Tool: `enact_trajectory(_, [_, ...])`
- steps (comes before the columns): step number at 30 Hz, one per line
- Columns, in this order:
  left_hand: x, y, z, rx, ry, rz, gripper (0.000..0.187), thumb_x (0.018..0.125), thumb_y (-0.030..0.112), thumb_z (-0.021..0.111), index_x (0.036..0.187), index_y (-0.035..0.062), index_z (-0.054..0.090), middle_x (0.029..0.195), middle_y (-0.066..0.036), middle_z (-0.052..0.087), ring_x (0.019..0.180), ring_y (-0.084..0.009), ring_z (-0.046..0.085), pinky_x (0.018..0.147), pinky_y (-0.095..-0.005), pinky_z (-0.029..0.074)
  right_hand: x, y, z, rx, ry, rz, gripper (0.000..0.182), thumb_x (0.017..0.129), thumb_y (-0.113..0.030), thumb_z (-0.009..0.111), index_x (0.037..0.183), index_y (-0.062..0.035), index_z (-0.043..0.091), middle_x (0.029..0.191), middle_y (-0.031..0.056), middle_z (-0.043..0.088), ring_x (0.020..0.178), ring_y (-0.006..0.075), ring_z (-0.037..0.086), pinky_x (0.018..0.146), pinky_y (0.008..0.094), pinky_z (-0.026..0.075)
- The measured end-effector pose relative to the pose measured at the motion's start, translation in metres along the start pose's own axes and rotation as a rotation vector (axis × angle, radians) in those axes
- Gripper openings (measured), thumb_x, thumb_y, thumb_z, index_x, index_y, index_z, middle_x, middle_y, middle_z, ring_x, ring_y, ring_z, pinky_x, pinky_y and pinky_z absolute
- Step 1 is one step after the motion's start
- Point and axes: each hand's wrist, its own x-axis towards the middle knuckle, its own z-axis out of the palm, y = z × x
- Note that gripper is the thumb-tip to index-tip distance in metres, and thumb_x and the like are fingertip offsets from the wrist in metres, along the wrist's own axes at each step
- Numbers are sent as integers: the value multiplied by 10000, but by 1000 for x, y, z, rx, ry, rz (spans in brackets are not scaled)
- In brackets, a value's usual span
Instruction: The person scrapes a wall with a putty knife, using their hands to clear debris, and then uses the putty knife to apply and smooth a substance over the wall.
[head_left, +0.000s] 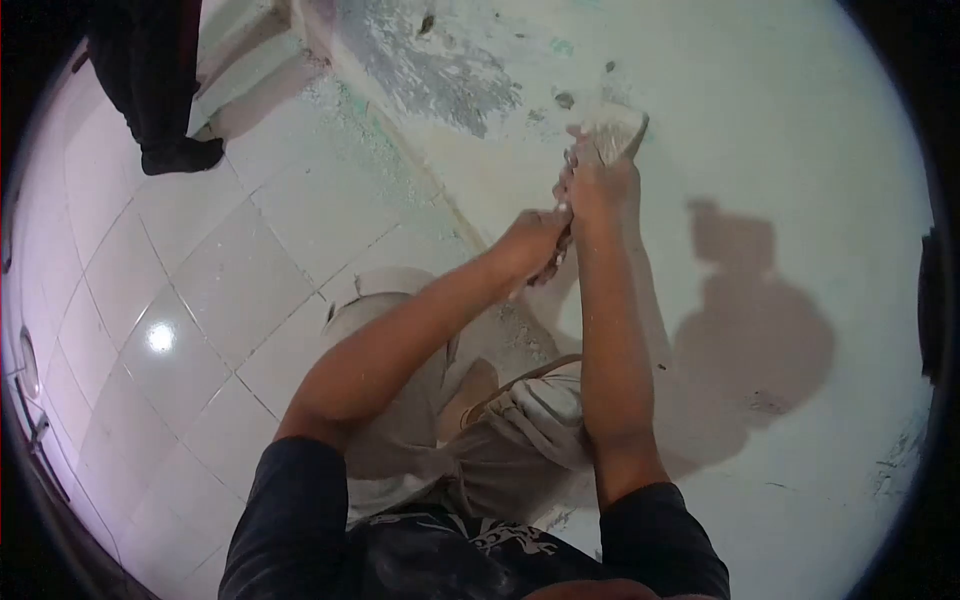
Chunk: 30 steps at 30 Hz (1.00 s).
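Both my hands are closed around one scraper [617, 130], whose wide, pale blade lies against the wall [800, 150] at the upper middle. My right hand [603, 185] grips it close to the blade. Lower down and to the left, my left hand [541, 245] is wrapped round the handle end, which is mostly hidden by the fingers. Just left of the blade the wall has small dark pits and a rough grey patch [440, 75] with the paint off.
A person in dark trousers [150, 80] stands on the tiled floor [230, 260] at the upper left. Paint flakes [350, 125] lie along the foot of the wall, near a step [250, 70]. My shadow falls on the wall at the right.
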Motion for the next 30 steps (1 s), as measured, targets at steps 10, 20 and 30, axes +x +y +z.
enact_trajectory(10, [-2, 3, 4, 50, 11, 5, 466, 983, 452, 322, 638, 144, 384, 542, 25, 393, 412, -112, 373, 412, -289, 312, 6, 6, -1, 11, 35, -66, 153, 886, -119, 507, 939, 4, 582, 628, 14, 460, 444, 99, 418, 370, 262, 353])
enact_trajectory(20, [8, 5, 5, 65, 53, -32, 462, 985, 461, 313, 652, 148, 385, 537, 19, 381, 407, -121, 351, 400, -293, 285, 9, 0, -1, 8, 35, 51, 130, 871, -96, 503, 946, -3, 554, 624, 5, 441, 440, 86, 392, 370, 247, 317])
enact_trajectory(30, [30, 7, 1, -10, 30, 16, 430, 984, 423, 328, 653, 152, 375, 550, 10, 388, 430, -124, 346, 412, -293, 272, 29, 6, -6, -5, -18, 14, 131, 851, -51, 494, 959, -30, 566, 610, 14, 441, 457, 87, 414, 358, 244, 303])
